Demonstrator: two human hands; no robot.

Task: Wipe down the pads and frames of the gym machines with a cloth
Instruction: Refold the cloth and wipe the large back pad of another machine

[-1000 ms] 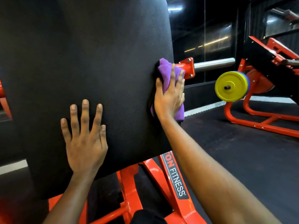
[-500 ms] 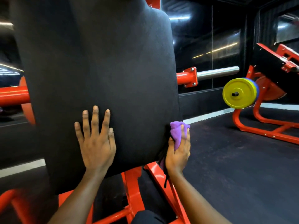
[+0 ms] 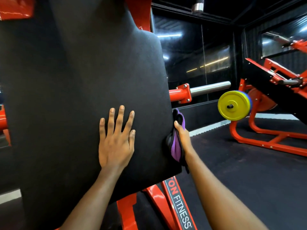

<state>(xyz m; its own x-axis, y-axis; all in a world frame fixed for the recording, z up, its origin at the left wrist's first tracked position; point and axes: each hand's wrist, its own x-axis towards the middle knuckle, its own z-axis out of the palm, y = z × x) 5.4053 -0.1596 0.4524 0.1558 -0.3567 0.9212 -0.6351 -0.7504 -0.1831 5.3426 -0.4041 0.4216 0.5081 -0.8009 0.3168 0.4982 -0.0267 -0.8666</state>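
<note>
Pressing the left hand [image 3: 116,140] flat on the lower middle of the big black soft pad [image 3: 74,72] of the gym machine. Spreading the four fingers wide and straight, pointing up, with the thumb lying close beside the first finger. Holding nothing in that hand.

Holding the soft purple cloth [image 3: 176,150] with the right hand [image 3: 183,138] against the right edge of the pad, low down, near the bottom corner. Laying the thumb on the cloth, pointing up. Not being able to tell how the other fingers are lying, with all of them hidden behind the cloth and the pad edge. Squeezing the cloth between hand and pad, with one end poking up above the thumb and the other end hanging down past the wrist.

Looking at the pad standing nearly upright and filling most of the left side of the view. Seeing the red metal frame [image 3: 166,205] below the pad, with white letters spelling FITNESS running along one slanted bar. Looking past the right edge of the pad at a shiny silver bar [image 3: 210,87] sticking out of a red bracket. Seeing, farther right and well apart from both hands, a round yellow weight plate [image 3: 232,105] on a second red machine [image 3: 265,141]. Standing over a dark black floor [image 3: 249,188], with a dark glass wall [image 3: 199,55] behind, shining with lights.
</note>
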